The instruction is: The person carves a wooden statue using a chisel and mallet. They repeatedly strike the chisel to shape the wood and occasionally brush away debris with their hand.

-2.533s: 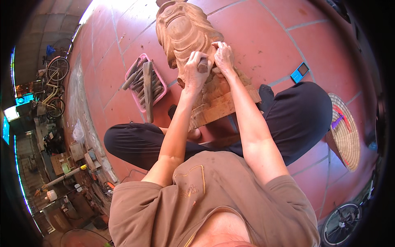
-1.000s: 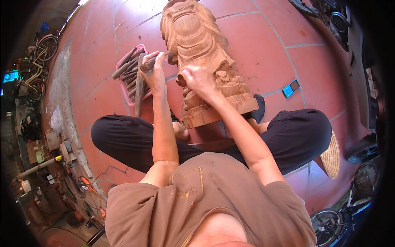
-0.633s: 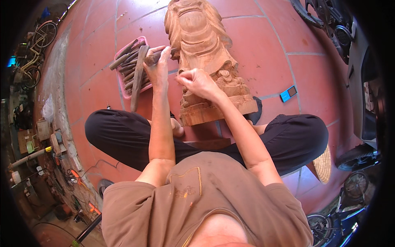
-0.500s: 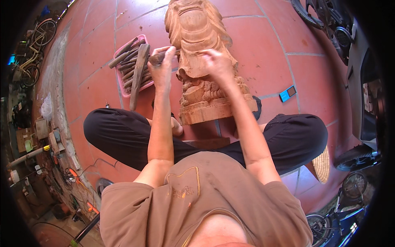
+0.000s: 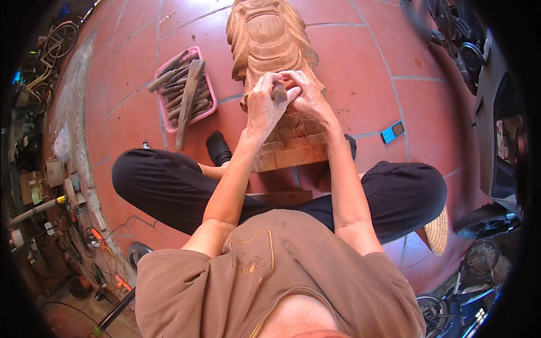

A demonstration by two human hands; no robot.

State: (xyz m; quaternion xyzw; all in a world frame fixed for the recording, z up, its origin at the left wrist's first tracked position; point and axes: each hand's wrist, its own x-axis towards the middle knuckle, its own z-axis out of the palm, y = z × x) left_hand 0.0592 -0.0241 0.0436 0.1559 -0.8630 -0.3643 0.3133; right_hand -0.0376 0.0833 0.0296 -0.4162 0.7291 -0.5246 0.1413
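Observation:
A carved wooden statue (image 5: 271, 48) of a robed figure lies on the floor, its base toward me. Over its lower robe my left hand (image 5: 264, 107) is closed round a carving chisel (image 5: 279, 93); the rounded brown end of its wooden handle points up at me and its blade is hidden. My right hand (image 5: 310, 101) meets the left one, its fingers curled in at the chisel's front end. Both hands cover part of the carving.
Left of the statue stands a pink basket (image 5: 211, 90) of wooden-handled tools, with a long wooden stick (image 5: 190, 104) laid across. A blue phone (image 5: 393, 132) lies to the right. Motorbike parts (image 5: 501, 141) border the right side; tools and bicycles (image 5: 49, 62) clutter the left.
My left hand has moved right with the chisel, from beside the statue to over it. The right hand has come slightly down, and the two hands now meet.

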